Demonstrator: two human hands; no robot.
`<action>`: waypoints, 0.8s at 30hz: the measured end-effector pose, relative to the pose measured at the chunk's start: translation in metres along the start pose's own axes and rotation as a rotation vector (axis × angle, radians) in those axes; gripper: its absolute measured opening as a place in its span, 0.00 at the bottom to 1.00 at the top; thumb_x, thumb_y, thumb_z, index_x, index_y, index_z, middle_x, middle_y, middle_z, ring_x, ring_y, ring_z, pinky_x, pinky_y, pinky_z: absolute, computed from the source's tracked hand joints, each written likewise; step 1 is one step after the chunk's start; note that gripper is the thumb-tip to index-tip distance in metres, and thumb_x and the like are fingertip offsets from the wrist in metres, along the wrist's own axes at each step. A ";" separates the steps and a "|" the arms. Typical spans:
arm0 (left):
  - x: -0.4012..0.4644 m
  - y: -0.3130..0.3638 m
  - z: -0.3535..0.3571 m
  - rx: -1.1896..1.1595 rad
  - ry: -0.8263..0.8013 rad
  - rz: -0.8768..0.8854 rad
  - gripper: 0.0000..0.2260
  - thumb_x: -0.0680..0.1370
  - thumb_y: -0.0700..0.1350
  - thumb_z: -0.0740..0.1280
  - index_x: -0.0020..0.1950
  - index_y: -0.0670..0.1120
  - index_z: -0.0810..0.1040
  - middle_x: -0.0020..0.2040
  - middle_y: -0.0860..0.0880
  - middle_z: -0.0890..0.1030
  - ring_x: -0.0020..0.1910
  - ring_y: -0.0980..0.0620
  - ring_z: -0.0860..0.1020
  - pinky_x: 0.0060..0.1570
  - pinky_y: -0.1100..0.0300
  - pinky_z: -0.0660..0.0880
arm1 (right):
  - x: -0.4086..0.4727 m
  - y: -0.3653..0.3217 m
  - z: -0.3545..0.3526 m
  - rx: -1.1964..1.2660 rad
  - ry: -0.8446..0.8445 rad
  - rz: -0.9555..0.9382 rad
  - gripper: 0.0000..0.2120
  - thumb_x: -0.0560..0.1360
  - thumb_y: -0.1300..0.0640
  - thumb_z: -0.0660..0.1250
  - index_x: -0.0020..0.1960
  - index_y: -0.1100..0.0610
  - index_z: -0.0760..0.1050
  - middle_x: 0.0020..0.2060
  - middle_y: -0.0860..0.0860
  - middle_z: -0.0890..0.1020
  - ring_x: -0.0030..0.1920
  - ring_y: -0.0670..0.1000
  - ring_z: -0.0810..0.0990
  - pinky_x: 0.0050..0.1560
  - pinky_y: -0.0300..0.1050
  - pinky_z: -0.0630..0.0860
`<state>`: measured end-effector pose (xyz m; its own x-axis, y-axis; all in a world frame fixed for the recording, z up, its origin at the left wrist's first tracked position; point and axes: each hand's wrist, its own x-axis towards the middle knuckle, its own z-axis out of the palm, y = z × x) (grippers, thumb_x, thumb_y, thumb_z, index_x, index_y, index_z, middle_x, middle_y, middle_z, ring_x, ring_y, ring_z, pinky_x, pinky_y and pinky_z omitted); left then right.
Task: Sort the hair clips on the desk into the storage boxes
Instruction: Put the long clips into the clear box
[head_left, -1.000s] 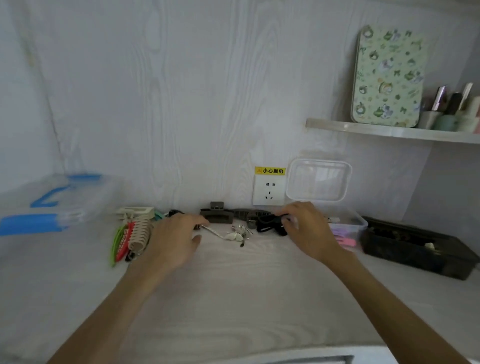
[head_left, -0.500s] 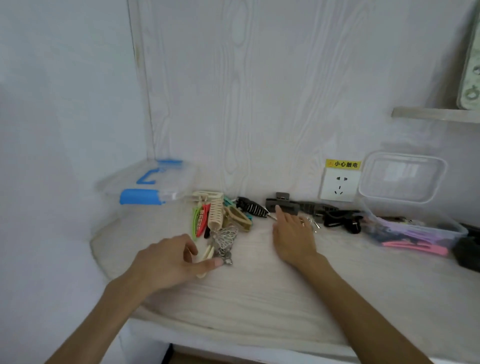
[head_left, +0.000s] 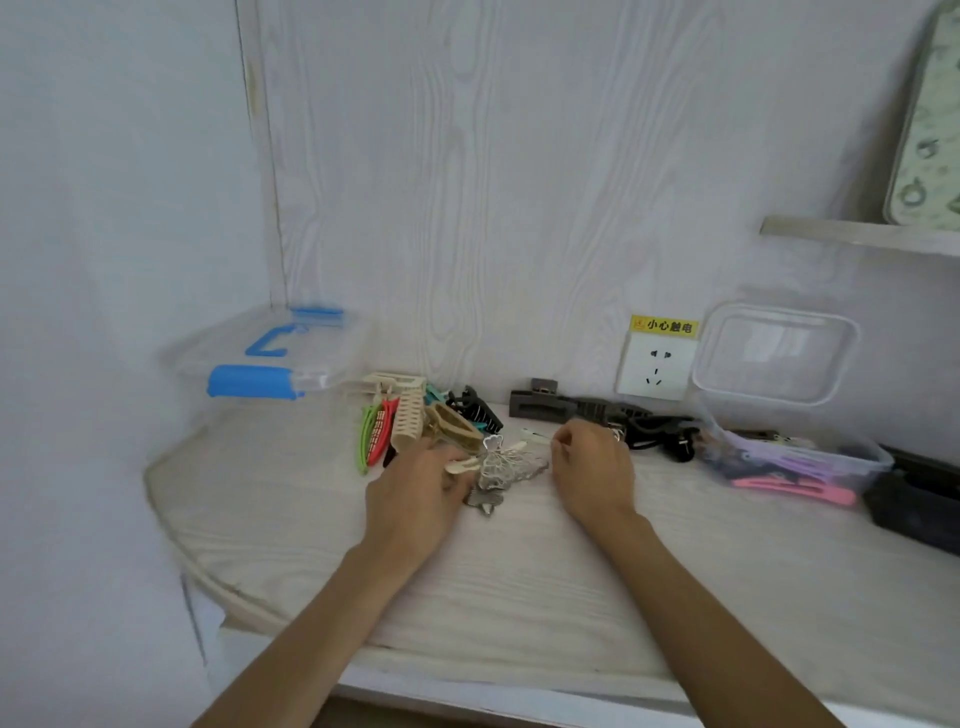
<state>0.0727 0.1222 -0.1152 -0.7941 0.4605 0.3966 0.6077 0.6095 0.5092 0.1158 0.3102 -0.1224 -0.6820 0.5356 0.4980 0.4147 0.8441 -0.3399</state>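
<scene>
Silver filigree clips (head_left: 501, 465) lie bunched at the fingertips of the left hand (head_left: 415, 493), whose fingers curl onto a cream clip (head_left: 462, 465), apparently gathering like pieces into one batch. Just right of the bunch, the right hand (head_left: 592, 470) pinches a thin pale pin (head_left: 535, 435), probably to add it. Left of the grip, the coloured clip pile (head_left: 395, 428) remains unsorted. Farther right, past the dark clips (head_left: 597, 410), the open clear box (head_left: 852, 457) holds pink and purple clips. Far left, the blue-latched box (head_left: 260, 364) sits closed.
</scene>
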 end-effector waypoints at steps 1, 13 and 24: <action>0.002 0.000 0.003 -0.016 0.069 0.016 0.11 0.76 0.51 0.65 0.58 0.57 0.77 0.54 0.56 0.76 0.54 0.54 0.74 0.42 0.60 0.69 | -0.001 0.004 -0.005 -0.023 0.017 -0.010 0.07 0.77 0.56 0.59 0.49 0.55 0.75 0.47 0.52 0.81 0.53 0.54 0.76 0.56 0.49 0.67; 0.019 0.047 0.009 -0.247 0.596 0.226 0.10 0.74 0.41 0.69 0.55 0.49 0.79 0.51 0.52 0.77 0.47 0.51 0.76 0.44 0.57 0.74 | -0.012 0.102 -0.078 -0.105 0.209 -0.330 0.06 0.75 0.53 0.64 0.46 0.52 0.80 0.41 0.47 0.84 0.43 0.51 0.80 0.51 0.42 0.65; 0.048 0.193 0.126 -0.769 0.330 0.240 0.11 0.78 0.46 0.65 0.60 0.50 0.76 0.52 0.55 0.79 0.48 0.54 0.77 0.47 0.63 0.75 | 0.003 0.185 -0.091 -0.075 0.567 0.229 0.16 0.74 0.56 0.58 0.56 0.56 0.79 0.56 0.56 0.80 0.60 0.61 0.74 0.65 0.59 0.63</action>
<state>0.1511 0.3433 -0.0935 -0.6732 0.2377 0.7002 0.6897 -0.1398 0.7105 0.2451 0.4705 -0.1110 -0.1523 0.6158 0.7730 0.5680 0.6946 -0.4414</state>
